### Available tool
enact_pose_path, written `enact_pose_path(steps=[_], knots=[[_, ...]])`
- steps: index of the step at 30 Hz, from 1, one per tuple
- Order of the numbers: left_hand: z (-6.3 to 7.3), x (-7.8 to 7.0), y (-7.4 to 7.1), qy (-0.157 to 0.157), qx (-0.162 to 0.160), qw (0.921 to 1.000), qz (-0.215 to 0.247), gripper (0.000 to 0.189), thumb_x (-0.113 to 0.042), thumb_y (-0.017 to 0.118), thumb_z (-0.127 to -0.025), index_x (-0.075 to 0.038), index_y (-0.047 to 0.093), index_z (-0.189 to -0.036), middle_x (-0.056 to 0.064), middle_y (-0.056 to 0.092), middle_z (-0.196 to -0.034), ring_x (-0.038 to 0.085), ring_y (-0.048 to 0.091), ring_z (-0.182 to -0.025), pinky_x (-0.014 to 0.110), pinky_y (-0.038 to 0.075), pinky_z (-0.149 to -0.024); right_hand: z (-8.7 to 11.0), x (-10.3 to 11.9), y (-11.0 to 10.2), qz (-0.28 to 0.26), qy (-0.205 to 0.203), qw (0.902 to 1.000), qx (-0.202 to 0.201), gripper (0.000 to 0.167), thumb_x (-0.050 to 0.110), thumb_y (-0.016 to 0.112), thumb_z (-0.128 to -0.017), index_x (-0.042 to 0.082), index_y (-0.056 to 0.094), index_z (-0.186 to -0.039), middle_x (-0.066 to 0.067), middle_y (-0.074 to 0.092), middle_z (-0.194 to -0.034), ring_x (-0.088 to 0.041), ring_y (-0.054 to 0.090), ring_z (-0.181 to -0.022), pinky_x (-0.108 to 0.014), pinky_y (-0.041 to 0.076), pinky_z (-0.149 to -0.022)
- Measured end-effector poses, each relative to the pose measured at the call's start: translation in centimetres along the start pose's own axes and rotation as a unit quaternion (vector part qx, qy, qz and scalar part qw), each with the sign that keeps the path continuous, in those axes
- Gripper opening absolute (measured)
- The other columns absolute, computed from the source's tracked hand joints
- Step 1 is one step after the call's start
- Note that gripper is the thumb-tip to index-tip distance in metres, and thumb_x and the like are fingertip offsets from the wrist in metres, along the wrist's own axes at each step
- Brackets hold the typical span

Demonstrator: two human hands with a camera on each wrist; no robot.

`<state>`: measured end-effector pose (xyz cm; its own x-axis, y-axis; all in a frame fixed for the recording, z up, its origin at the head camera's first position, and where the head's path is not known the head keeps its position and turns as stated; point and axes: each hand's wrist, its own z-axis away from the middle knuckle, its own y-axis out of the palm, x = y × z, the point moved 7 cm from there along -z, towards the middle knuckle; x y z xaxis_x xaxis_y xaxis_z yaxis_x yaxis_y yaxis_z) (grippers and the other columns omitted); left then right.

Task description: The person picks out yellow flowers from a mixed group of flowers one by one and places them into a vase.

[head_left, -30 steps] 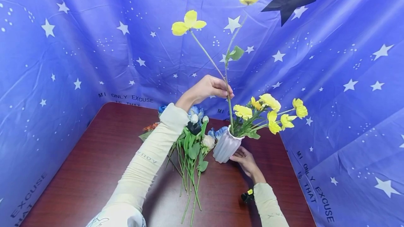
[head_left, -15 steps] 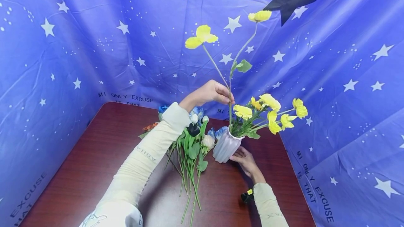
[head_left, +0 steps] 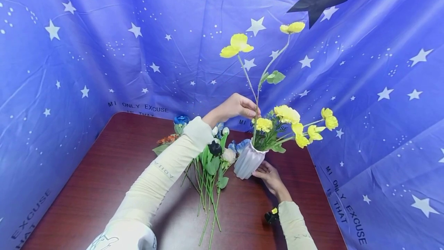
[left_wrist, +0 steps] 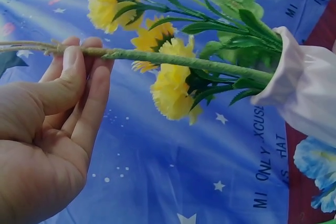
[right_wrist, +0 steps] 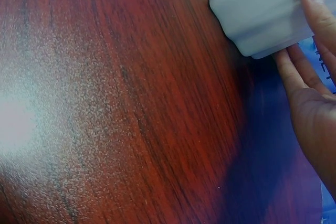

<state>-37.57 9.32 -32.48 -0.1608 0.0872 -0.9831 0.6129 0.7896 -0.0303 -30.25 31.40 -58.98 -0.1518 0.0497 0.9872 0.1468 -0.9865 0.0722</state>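
My left hand (head_left: pixel 236 107) pinches a forked yellow flower stem (left_wrist: pixel 194 62) between thumb and fingers, just below its fork. Two yellow blooms (head_left: pixel 239 43) top the branches, and the stem's lower end is hidden inside the white fluted vase (head_left: pixel 249 161). With thumb on one side and fingers on the other, my right hand (head_left: pixel 272 180) holds the vase low down. The vase appears to lean rightward in the head view. Other yellow flowers (head_left: pixel 287 114) with green leaves stand in it and spread to the right.
Left of the vase, a loose bundle of flowers with long green stems (head_left: pixel 208 196) lies on the dark red wooden table (head_left: pixel 138 146). Orange (head_left: pixel 168 139), blue and white blooms show at its far end. A starry blue cloth (head_left: pixel 166 49) surrounds the table.
My left hand has moved down and slightly right with the forked stem, so its blooms sit lower and nearer the others. A few yellow flowers in the vase have shifted slightly. My right hand stays put.
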Motion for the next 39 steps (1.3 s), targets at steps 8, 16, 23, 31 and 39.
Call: enact_pose_path(steps=[8,16,23,31,39], knots=[[0.1,0.3,0.3,-0.026,-0.041,0.9986,0.022,0.022,0.007,0.068,-0.093,0.011,0.071,-0.114,0.025,0.074,-0.11,0.024,0.077,-0.095,0.049,0.06,-0.099,0.2,0.1,0.2,0.001,0.008,1.0,0.001,0.057,-0.022,0.063,-0.086,-0.006,0.043,-0.138,0.005,0.067,-0.109,-0.007,0.067,-0.103,-0.021,0.06,-0.088],[-0.2,0.8,1.3,-0.036,-0.042,0.9984,0.003,0.022,0.007,0.068,-0.092,0.009,0.072,-0.114,0.024,0.074,-0.114,0.028,0.076,-0.102,0.04,0.063,-0.094,0.1,0.0,0.2,0.006,0.015,0.9999,0.004,0.061,-0.021,0.061,-0.089,-0.007,0.037,-0.144,0.007,0.065,-0.111,-0.006,0.066,-0.104,-0.021,0.06,-0.088],[-0.1,1.4,2.0,-0.021,-0.034,0.9971,-0.065,0.019,0.001,0.071,-0.093,0.007,0.074,-0.111,0.023,0.075,-0.111,0.03,0.076,-0.097,0.043,0.064,-0.092,0.0,-0.1,0.1,0.0,0.022,0.9998,0.0,0.061,-0.021,0.06,-0.09,-0.008,0.037,-0.144,0.006,0.066,-0.11,-0.006,0.067,-0.103,-0.022,0.061,-0.087],[0.1,1.3,2.2,0.002,-0.043,0.9964,-0.073,0.017,0.0,0.073,-0.092,0.007,0.075,-0.107,0.023,0.076,-0.109,0.024,0.077,-0.09,0.037,0.066,-0.087,0.2,0.0,0.1,-0.001,0.015,0.9999,0.0,0.061,-0.02,0.063,-0.087,-0.008,0.04,-0.142,0.006,0.067,-0.11,-0.007,0.067,-0.103,-0.021,0.06,-0.088],[-0.2,-0.2,1.9,0.009,-0.063,0.9967,-0.051,0.02,0.001,0.07,-0.094,0.008,0.073,-0.112,0.024,0.075,-0.109,0.028,0.076,-0.097,0.041,0.064,-0.092,0.1,0.0,0.2,0.0,0.011,0.9999,0.003,0.063,-0.021,0.063,-0.086,-0.011,0.037,-0.143,0.005,0.065,-0.113,-0.007,0.066,-0.105,-0.021,0.06,-0.089]])
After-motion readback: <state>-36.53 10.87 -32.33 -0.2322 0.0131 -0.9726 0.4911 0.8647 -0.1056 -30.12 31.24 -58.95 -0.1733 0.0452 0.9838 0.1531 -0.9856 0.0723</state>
